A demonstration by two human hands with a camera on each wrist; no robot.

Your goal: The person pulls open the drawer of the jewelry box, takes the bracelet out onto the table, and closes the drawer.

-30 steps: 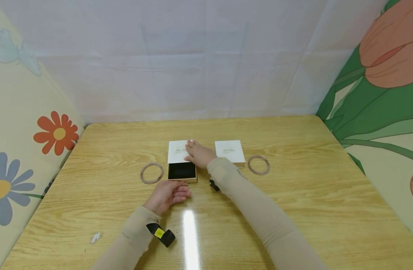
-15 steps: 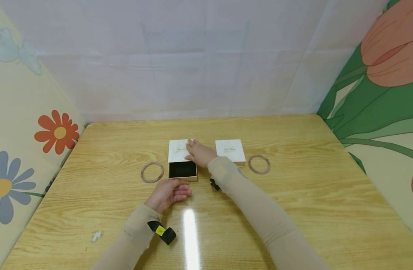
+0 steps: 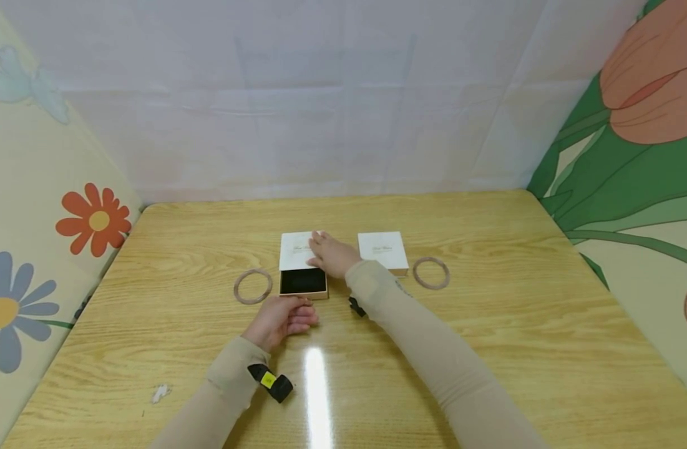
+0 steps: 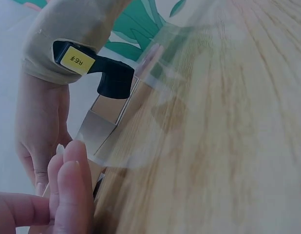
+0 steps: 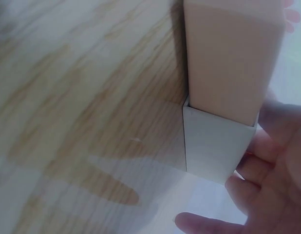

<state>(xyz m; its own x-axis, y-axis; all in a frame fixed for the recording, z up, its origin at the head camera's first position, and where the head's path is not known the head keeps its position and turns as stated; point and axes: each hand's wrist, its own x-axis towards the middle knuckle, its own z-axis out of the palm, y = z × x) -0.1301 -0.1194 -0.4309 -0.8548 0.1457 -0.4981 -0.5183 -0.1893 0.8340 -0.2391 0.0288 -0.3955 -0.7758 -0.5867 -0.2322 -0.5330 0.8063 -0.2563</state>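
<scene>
In the head view, a white-topped slide-out box [image 3: 294, 251] has its black-lined drawer [image 3: 302, 282] partly out toward me. My left hand [image 3: 278, 321] is at the drawer's front edge, its fingers fairly straight and touching it. My right hand [image 3: 334, 255] rests on the white sleeve's right part, fingers spread across the top. From the right wrist, the sleeve's white side [image 5: 216, 141] shows beside my right hand [image 5: 274, 180], with the pinkish-tan drawer side [image 5: 233, 58] protruding. The left wrist view shows my left fingers [image 4: 70, 195] together; they hide most of the drawer front.
A second white-topped box [image 3: 384, 249] sits right of my right hand. One pinkish bangle [image 3: 236, 288] lies left of the first box, another bangle [image 3: 447, 274] right of the second. A small white patch [image 3: 160, 393] marks the wooden table [image 3: 517, 299] at front left.
The drawer has slid slightly farther into its sleeve, my left fingers moving a little away from me with it. My right hand stays on the sleeve. Both bangles are where they were.
</scene>
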